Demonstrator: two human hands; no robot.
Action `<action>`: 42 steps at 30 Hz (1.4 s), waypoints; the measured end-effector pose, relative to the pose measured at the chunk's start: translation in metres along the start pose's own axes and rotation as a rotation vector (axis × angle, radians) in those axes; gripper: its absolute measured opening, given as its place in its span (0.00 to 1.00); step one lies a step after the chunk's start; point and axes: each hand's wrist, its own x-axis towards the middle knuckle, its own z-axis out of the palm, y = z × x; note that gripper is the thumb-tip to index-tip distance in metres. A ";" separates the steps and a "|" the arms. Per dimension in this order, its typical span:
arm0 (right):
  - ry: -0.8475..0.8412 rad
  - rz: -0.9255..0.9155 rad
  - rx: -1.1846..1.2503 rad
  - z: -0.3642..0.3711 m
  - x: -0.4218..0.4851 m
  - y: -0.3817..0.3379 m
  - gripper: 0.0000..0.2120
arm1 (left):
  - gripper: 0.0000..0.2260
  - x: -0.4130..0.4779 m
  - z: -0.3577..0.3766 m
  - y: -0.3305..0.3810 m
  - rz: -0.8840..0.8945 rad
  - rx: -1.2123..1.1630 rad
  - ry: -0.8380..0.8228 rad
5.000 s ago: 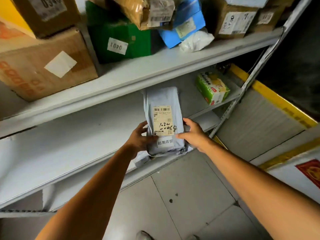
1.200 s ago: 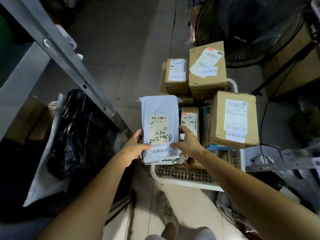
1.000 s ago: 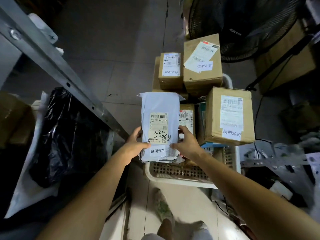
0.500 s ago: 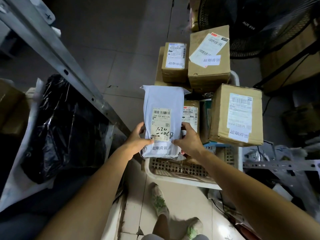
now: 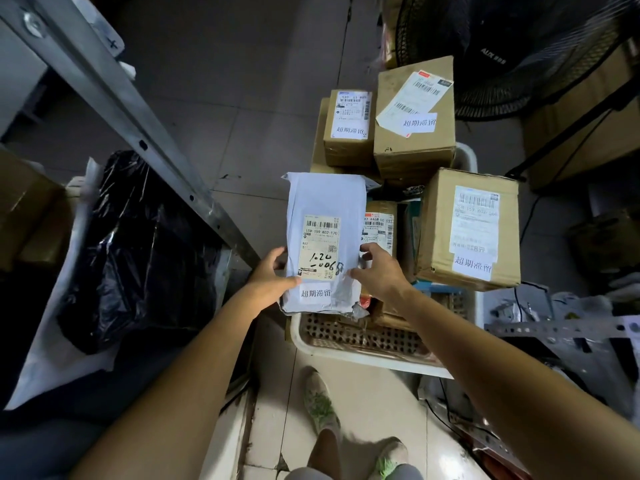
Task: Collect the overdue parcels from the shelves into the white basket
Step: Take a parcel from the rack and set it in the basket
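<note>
We are holding a grey poly mailer (image 5: pixel 325 216) over the near left corner of the white basket (image 5: pixel 349 353), label facing up, probably so its handwritten number and its overdue sticker stay readable as it goes in. Our left hand (image 5: pixel 268 277) is pinching the mailer's left edge, thumb on top beside the label. Our right hand (image 5: pixel 379 270) is at the mailer's right edge with its fingers loosely spread; we cannot tell whether it is gripping or only steadying. Two hands on a limp bag seem meant to keep it flat.

The basket is already piled high. We are counting four cardboard boxes with labels turned upward: a small one (image 5: pixel 349 128) and a bigger one (image 5: pixel 414 133) at the basket's far end, a large one (image 5: pixel 469 230) along its right side, and a narrow one (image 5: pixel 379 226) just right of the mailer. More parcels lie beneath them, too hidden to count. Only the near stretch of the basket looks open, so that is likely where the mailer fits.

Left of the basket a metal shelf upright (image 5: pixel 138 133) is slanting past a black plastic bag (image 5: pixel 138 251). Beyond the basket's far right stands one black fan (image 5: pixel 512 50).
</note>
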 end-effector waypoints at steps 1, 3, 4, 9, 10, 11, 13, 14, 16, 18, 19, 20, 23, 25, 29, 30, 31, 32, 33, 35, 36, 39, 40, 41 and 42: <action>-0.005 0.001 -0.027 -0.001 -0.001 -0.002 0.24 | 0.33 -0.001 -0.002 0.000 0.001 0.027 0.004; -0.022 0.000 -0.097 -0.007 -0.003 -0.009 0.24 | 0.30 -0.006 -0.009 0.004 0.018 0.088 0.011; -0.032 -0.003 -0.146 -0.011 -0.004 -0.013 0.24 | 0.29 -0.009 -0.013 0.007 0.026 0.122 0.014; -0.022 -0.068 -0.364 -0.038 -0.011 -0.040 0.22 | 0.26 -0.025 -0.036 0.031 0.111 0.370 0.074; -0.018 -0.083 -0.395 -0.043 -0.012 -0.045 0.22 | 0.25 -0.029 -0.039 0.038 0.128 0.417 0.077; -0.017 -0.103 -0.424 -0.050 -0.014 -0.051 0.23 | 0.25 -0.034 -0.043 0.044 0.144 0.455 0.084; -0.028 -0.137 -0.460 -0.061 -0.019 -0.061 0.23 | 0.24 -0.046 -0.050 0.054 0.152 0.520 0.102; -0.037 -0.152 -0.464 -0.065 -0.021 -0.065 0.23 | 0.24 -0.053 -0.053 0.058 0.149 0.544 0.109; -0.051 -0.189 -0.485 -0.072 -0.026 -0.073 0.24 | 0.23 -0.069 -0.057 0.064 0.145 0.572 0.135; -0.065 -0.235 -0.530 -0.078 -0.034 -0.080 0.24 | 0.23 -0.090 -0.057 0.067 0.131 0.582 0.176; -0.071 -0.261 -0.554 -0.080 -0.038 -0.083 0.24 | 0.23 -0.100 -0.057 0.068 0.121 0.581 0.194; -0.079 -0.288 -0.579 -0.082 -0.042 -0.086 0.24 | 0.23 -0.110 -0.056 0.069 0.112 0.582 0.210; -0.129 -0.391 -0.656 -0.083 -0.062 -0.094 0.24 | 0.23 -0.154 -0.050 0.065 0.080 0.557 0.295; -0.173 -0.445 -0.716 -0.080 -0.073 -0.099 0.26 | 0.22 -0.180 -0.044 0.056 0.041 0.538 0.343; -0.259 -0.575 -0.854 -0.059 -0.113 -0.106 0.27 | 0.20 -0.239 -0.030 0.017 -0.068 0.435 0.404; -0.275 -0.618 -0.879 -0.052 -0.122 -0.107 0.26 | 0.21 -0.251 -0.025 0.007 -0.083 0.417 0.423; -0.300 -0.669 -0.907 -0.043 -0.135 -0.107 0.25 | 0.22 -0.268 -0.021 -0.006 -0.089 0.397 0.454; -0.330 -0.717 -0.925 -0.034 -0.145 -0.106 0.24 | 0.22 -0.281 -0.016 -0.016 -0.086 0.383 0.476; -0.375 -0.767 -0.953 -0.022 -0.158 -0.108 0.23 | 0.21 -0.299 -0.013 -0.029 -0.095 0.361 0.510; -0.434 -0.832 -1.004 -0.003 -0.179 -0.109 0.23 | 0.20 -0.325 -0.006 -0.050 -0.114 0.333 0.548; -0.467 -0.884 -1.049 0.015 -0.199 -0.110 0.22 | 0.19 -0.350 -0.001 -0.070 -0.149 0.304 0.581; -0.499 -0.983 -1.108 0.045 -0.231 -0.112 0.21 | 0.18 -0.399 0.009 -0.109 -0.211 0.234 0.679; -0.516 -1.016 -1.126 0.055 -0.245 -0.111 0.21 | 0.19 -0.419 0.013 -0.123 -0.256 0.201 0.712; -0.555 -1.045 -1.139 0.070 -0.263 -0.109 0.22 | 0.20 -0.443 0.020 -0.142 -0.314 0.171 0.742; -0.582 -1.066 -1.145 0.081 -0.279 -0.107 0.22 | 0.21 -0.462 0.027 -0.155 -0.351 0.143 0.755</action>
